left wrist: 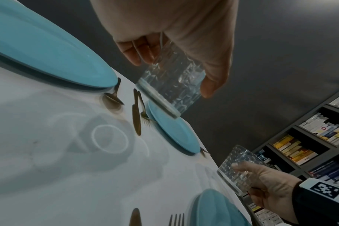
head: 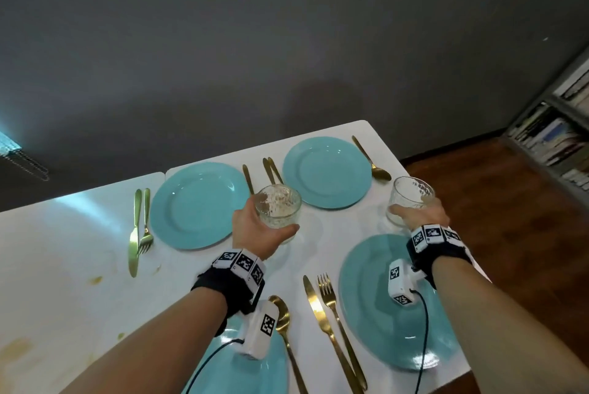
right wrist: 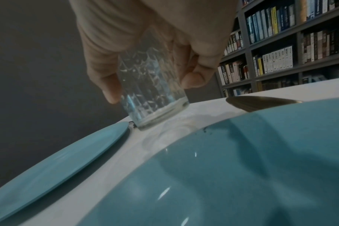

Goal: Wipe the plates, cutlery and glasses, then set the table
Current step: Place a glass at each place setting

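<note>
— What do we have along the near edge of the table?

— Two teal plates: the near left plate under our left wrist and the near right plate toward the near right corner. Between them lie a gold spoon, a knife and a fork.

— And our hands?

— Past those plates, our left hand curls fingers and thumb round a patterned glass, held clear above the middle of the table. Our right hand wraps a second glass near the right edge; in the right wrist view it is tilted, its base right at the tabletop, whether touching we cannot tell.

— Farther out?

— Two more plates by the far edge, the far left plate and the far right plate, each with gold cutlery beside it. Yellowish stains mark the left part of the table.
</note>
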Tool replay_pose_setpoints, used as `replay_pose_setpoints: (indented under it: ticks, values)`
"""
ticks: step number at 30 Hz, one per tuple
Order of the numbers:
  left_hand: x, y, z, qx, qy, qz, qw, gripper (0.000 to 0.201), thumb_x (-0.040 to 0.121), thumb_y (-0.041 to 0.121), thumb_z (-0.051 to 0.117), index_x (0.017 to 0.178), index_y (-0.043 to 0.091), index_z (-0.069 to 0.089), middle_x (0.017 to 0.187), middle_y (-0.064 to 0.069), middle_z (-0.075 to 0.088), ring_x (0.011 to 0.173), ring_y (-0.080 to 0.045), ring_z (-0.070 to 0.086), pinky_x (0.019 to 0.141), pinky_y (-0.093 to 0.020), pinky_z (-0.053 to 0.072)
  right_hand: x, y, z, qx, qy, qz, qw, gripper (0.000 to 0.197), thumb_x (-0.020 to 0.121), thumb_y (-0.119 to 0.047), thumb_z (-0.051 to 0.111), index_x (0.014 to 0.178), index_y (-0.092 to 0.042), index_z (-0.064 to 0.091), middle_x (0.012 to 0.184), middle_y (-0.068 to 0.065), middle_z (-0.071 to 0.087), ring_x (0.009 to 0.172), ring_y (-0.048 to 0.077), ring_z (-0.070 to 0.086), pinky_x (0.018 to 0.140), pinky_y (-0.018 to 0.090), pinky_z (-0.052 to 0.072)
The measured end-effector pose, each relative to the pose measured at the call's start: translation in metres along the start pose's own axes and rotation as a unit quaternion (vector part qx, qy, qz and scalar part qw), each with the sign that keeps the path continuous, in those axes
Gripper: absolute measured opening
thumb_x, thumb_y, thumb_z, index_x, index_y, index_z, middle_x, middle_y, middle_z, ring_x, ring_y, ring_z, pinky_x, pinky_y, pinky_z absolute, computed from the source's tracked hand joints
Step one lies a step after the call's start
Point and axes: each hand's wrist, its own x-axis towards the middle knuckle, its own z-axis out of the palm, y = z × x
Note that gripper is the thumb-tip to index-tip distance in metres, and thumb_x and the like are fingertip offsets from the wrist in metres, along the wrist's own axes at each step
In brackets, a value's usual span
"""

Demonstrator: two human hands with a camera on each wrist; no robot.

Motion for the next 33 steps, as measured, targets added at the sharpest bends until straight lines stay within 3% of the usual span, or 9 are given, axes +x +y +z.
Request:
replay_pose_setpoints:
  ticks: [3,9,12,15,18,20,25,28,33]
  values:
    - [0.001,0.006,0.010,-0.004,-0.003,-0.003,1.000,0.085,0.050,0.035,0.090,0.123,0.015,0.052,0.112,-0.006,0.062,0.106,-0.022,0.058,0.084,-0.026,0.048,0.008,0.003,0.003,0.000,-0.003,0.007,1.000,0.085,0.062,-0.023,0.085,0.135,-0.016,0.041,0.136,0.013,0.049,0.123,0.032,0.049,0.103,0.038,0.042]
    - [-0.004,0.012,0.028,-0.042,-0.034,-0.009,0.998,0.078,0.054,0.020,0.090,0.122,0.008,0.054,0.107,0.001,0.063,0.093,-0.009,0.055,0.078,-0.018,0.042,0.015,0.012,0.011,0.009,-0.004,0.011,1.000,0.087,0.058,-0.027,0.086,0.133,-0.019,0.043,0.134,0.011,0.050,0.123,0.032,0.049,0.104,0.040,0.043]
    - [-0.004,0.007,0.038,-0.028,-0.052,-0.019,0.998,0.082,0.051,0.027,0.091,0.123,0.014,0.053,0.110,0.005,0.061,0.101,-0.011,0.056,0.085,-0.022,0.046,0.018,0.015,0.012,0.024,-0.003,0.012,1.000,0.088,0.057,-0.026,0.086,0.134,-0.020,0.042,0.134,0.010,0.051,0.123,0.031,0.049,0.104,0.040,0.042]
    - [-0.003,0.004,0.047,-0.016,-0.065,-0.027,0.997,0.087,0.045,0.038,0.090,0.122,0.020,0.052,0.114,0.000,0.063,0.109,-0.019,0.058,0.094,-0.037,0.051,0.019,0.017,0.010,0.036,-0.007,0.017,0.999,0.093,0.058,-0.023,0.087,0.138,-0.019,0.038,0.137,0.008,0.049,0.126,0.031,0.047,0.106,0.039,0.040]
    - [-0.002,0.004,0.055,-0.017,-0.074,-0.027,0.997,0.085,0.049,0.032,0.090,0.124,0.018,0.052,0.115,0.001,0.063,0.108,-0.017,0.058,0.092,-0.029,0.049,0.018,0.020,0.009,0.036,-0.010,0.024,0.999,0.101,0.053,-0.027,0.090,0.138,-0.017,0.036,0.139,0.009,0.048,0.127,0.031,0.045,0.106,0.039,0.040]
    - [-0.002,0.006,0.060,-0.016,-0.080,-0.027,0.996,0.087,0.049,0.033,0.090,0.125,0.019,0.051,0.117,0.000,0.062,0.109,-0.017,0.058,0.093,-0.030,0.049,0.017,0.020,0.008,0.039,-0.009,0.026,0.999,0.105,0.052,-0.027,0.091,0.140,-0.017,0.034,0.138,0.010,0.048,0.127,0.032,0.046,0.105,0.039,0.040]
    - [-0.001,0.007,0.076,-0.004,-0.105,-0.034,0.994,0.093,0.050,0.037,0.089,0.131,0.025,0.045,0.121,-0.003,0.057,0.113,-0.020,0.055,0.097,-0.030,0.046,0.013,0.016,0.002,0.018,-0.010,0.052,0.998,0.112,0.062,-0.014,0.086,0.148,-0.019,0.014,0.143,0.017,0.041,0.129,0.036,0.043,0.103,0.043,0.040]
    - [-0.002,0.008,0.086,0.004,-0.113,-0.034,0.993,0.093,0.050,0.035,0.090,0.131,0.025,0.045,0.123,-0.003,0.058,0.117,-0.020,0.052,0.100,-0.031,0.045,0.010,0.015,0.000,0.012,0.002,0.053,0.999,0.111,0.065,-0.007,0.082,0.149,-0.020,0.011,0.145,0.016,0.039,0.131,0.036,0.041,0.105,0.046,0.040]
    - [-0.005,0.013,0.097,0.007,-0.118,-0.034,0.992,0.092,0.052,0.029,0.090,0.132,0.021,0.045,0.125,-0.002,0.059,0.118,-0.020,0.053,0.098,-0.027,0.043,0.005,0.018,-0.003,0.002,0.002,0.053,0.999,0.102,0.071,-0.004,0.077,0.149,-0.016,0.013,0.145,0.018,0.038,0.133,0.035,0.039,0.104,0.042,0.038]
